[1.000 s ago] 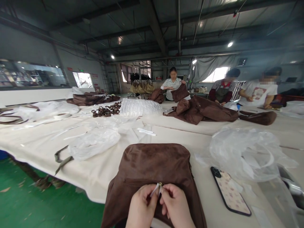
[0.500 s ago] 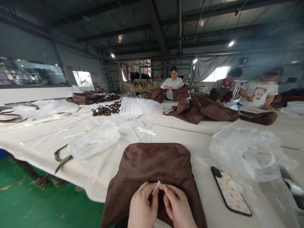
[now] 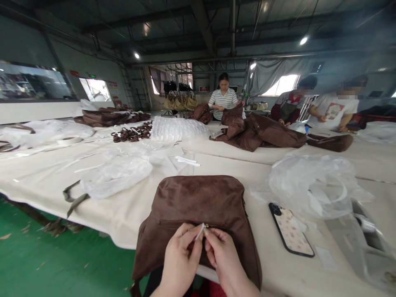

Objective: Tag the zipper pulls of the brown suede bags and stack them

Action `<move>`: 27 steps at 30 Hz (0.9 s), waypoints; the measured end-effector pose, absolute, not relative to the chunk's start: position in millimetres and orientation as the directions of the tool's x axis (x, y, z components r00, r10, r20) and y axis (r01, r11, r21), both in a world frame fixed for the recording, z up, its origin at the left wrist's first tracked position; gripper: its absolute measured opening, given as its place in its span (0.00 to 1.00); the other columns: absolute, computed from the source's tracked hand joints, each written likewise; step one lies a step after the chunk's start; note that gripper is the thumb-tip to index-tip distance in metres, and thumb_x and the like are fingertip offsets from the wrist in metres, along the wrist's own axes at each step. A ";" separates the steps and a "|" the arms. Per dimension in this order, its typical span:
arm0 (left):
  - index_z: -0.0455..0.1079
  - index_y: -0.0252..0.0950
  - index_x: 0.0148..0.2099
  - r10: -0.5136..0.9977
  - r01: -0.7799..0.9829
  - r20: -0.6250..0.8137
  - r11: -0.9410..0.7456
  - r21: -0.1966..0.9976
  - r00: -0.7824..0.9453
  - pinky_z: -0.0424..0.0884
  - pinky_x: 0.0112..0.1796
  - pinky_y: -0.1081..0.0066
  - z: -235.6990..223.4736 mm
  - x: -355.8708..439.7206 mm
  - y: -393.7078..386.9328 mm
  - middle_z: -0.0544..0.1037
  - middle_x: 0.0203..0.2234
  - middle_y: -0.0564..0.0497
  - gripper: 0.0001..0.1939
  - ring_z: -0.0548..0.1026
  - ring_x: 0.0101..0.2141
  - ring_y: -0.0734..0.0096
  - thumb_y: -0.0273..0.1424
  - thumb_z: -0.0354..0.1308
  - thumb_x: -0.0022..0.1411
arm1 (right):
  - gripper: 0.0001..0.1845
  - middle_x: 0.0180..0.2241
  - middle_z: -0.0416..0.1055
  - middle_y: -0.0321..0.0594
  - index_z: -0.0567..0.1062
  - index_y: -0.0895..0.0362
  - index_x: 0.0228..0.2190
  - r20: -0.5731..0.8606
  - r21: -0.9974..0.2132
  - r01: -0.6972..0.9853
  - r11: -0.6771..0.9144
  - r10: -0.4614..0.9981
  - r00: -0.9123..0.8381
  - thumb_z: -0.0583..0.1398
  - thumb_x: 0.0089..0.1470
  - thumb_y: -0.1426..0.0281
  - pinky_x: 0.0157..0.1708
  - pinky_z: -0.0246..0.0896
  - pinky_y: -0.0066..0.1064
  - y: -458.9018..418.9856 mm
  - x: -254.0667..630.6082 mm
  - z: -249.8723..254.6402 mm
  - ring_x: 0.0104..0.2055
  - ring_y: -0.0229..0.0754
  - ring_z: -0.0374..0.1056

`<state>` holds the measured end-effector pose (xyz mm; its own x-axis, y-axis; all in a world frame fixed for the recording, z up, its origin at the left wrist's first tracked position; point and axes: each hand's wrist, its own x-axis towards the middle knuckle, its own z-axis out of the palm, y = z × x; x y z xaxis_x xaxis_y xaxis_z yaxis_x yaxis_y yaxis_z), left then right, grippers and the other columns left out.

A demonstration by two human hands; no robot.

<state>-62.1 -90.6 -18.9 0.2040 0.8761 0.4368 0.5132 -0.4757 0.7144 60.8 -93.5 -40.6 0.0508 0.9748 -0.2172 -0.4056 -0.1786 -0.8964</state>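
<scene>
A dark brown leather-look bag (image 3: pixel 198 198) lies at the table's front edge, its zipped pocket facing up. Over the right end of that zipper, my left hand (image 3: pixel 181 251) pinches a narrow white strip (image 3: pixel 200 232) between thumb and forefinger. Close beside it, the fingertips of my right hand (image 3: pixel 224 249) are pressed together at a small gold-coloured zipper pull (image 3: pixel 206 225). The two hands nearly meet there, and the fingers partly cover the pull and the strip's lower end.
To the right lie a phone (image 3: pixel 291 230) in a patterned case and crumpled clear plastic (image 3: pixel 312 187). More plastic (image 3: pixel 117 175) is at left. Further back are brown bags (image 3: pixel 275 132), small brown straps (image 3: pixel 133 133) and a bubble-wrap bundle (image 3: pixel 179 128). Several people work across the table.
My view has tilted down slightly, so everything sits higher in the picture. Both hands stay at the zipper pull, with small finger movements; the pull shows again after being covered.
</scene>
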 end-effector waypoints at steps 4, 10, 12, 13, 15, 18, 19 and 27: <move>0.70 0.38 0.55 0.662 0.656 0.638 -0.689 0.310 0.393 0.73 0.40 0.71 -28.3 -74.0 -90.9 0.76 0.37 0.47 0.17 0.74 0.36 0.69 0.27 0.48 0.67 | 0.25 0.12 0.56 0.27 0.65 0.58 0.16 -0.212 -0.875 -0.453 -0.173 0.977 0.035 0.66 0.41 0.52 0.11 0.32 0.23 -93.6 60.8 -44.1 0.11 0.25 0.43; 0.67 0.34 0.57 0.450 0.629 0.573 -0.763 -0.152 0.685 0.73 0.40 0.70 -32.4 -96.6 -90.9 0.77 0.42 0.46 0.20 0.75 0.39 0.68 0.26 0.40 0.69 | 0.23 0.13 0.61 0.30 0.68 0.59 0.17 -0.243 -0.855 -0.470 -0.218 0.970 -0.010 0.66 0.41 0.54 0.11 0.38 0.21 -93.9 63.8 -45.6 0.11 0.27 0.50; 0.67 0.33 0.57 0.416 0.600 0.557 -0.776 -0.195 0.719 0.74 0.38 0.70 -29.8 -100.2 -91.7 0.77 0.42 0.45 0.20 0.75 0.39 0.67 0.26 0.39 0.69 | 0.23 0.14 0.63 0.32 0.71 0.60 0.19 -0.241 -0.852 -0.474 -0.221 0.970 -0.018 0.66 0.41 0.53 0.11 0.40 0.21 -95.4 65.0 -45.9 0.12 0.28 0.52; 0.67 0.33 0.56 0.405 0.589 0.560 -0.785 -0.192 0.722 0.74 0.38 0.70 -28.3 -100.8 -92.3 0.78 0.42 0.46 0.20 0.75 0.38 0.67 0.25 0.39 0.69 | 0.23 0.14 0.64 0.32 0.71 0.61 0.19 -0.235 -0.859 -0.465 -0.215 0.972 -0.015 0.66 0.41 0.52 0.11 0.41 0.21 -96.3 65.4 -46.0 0.12 0.28 0.52; 0.68 0.35 0.55 0.425 0.584 0.587 -0.805 -0.103 0.689 0.74 0.40 0.70 -24.9 -99.0 -94.0 0.78 0.41 0.47 0.19 0.76 0.39 0.67 0.26 0.41 0.68 | 0.24 0.13 0.62 0.31 0.70 0.60 0.18 -0.213 -0.883 -0.429 -0.193 0.977 0.000 0.66 0.42 0.52 0.11 0.41 0.21 -97.5 65.9 -46.3 0.11 0.27 0.51; 0.71 0.36 0.50 0.667 0.625 0.591 -0.711 0.323 0.453 0.74 0.40 0.73 -18.8 -88.5 -95.7 0.79 0.38 0.47 0.15 0.77 0.37 0.69 0.29 0.46 0.67 | 0.25 0.12 0.61 0.31 0.69 0.60 0.18 -0.182 -0.912 -0.373 -0.169 0.983 0.000 0.65 0.44 0.51 0.11 0.40 0.21 -96.2 65.7 -47.2 0.11 0.27 0.50; 0.72 0.36 0.48 0.768 0.616 0.532 -0.621 0.485 0.356 0.75 0.36 0.75 -16.5 -83.3 -95.4 0.79 0.35 0.48 0.14 0.78 0.34 0.70 0.30 0.46 0.67 | 0.25 0.12 0.61 0.31 0.70 0.60 0.18 -0.174 -0.921 -0.353 -0.164 0.985 -0.002 0.64 0.44 0.50 0.11 0.40 0.21 -94.9 65.2 -47.5 0.11 0.27 0.50; 0.77 0.40 0.35 0.922 0.584 0.321 -0.386 0.714 0.217 0.74 0.33 0.77 -27.0 -65.2 -79.8 0.82 0.29 0.52 0.11 0.80 0.30 0.68 0.37 0.54 0.58 | 0.21 0.18 0.69 0.35 0.77 0.59 0.26 -0.122 -0.992 0.016 -0.122 0.992 -0.030 0.58 0.53 0.53 0.13 0.47 0.20 -115.7 83.6 -28.0 0.13 0.29 0.56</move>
<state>-65.2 -79.8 -27.0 0.2169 0.9218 0.3212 0.5844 -0.3862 0.7137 83.6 -115.7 -28.0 -0.0305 0.9921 -0.1221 0.0162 -0.1216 -0.9924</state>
